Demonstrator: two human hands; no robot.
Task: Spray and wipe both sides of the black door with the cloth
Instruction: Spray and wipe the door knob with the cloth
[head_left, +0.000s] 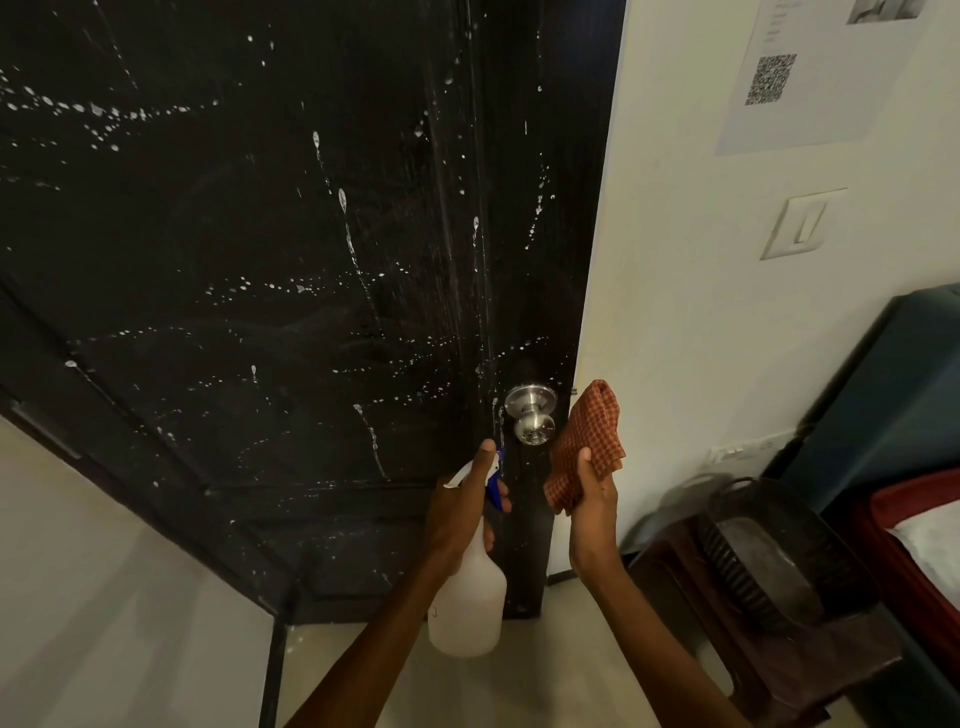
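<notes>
The black door (270, 270) fills the left and middle of the view, speckled with white spray droplets and drip trails. A silver round knob (532, 415) sits near its right edge. My left hand (462, 512) grips the neck of a white spray bottle (470, 603) with a blue trigger, nozzle pointing toward the door just below the knob. My right hand (592, 514) holds a folded orange checked cloth (589, 441) upright, just right of the knob and apart from the door.
A white wall (691, 312) lies right of the door with a paper notice bearing a QR code (810, 73) and a light switch (802, 223). A brown stool (779, 660) carrying a dark basket (769, 551) stands at lower right, beside a bed (924, 530).
</notes>
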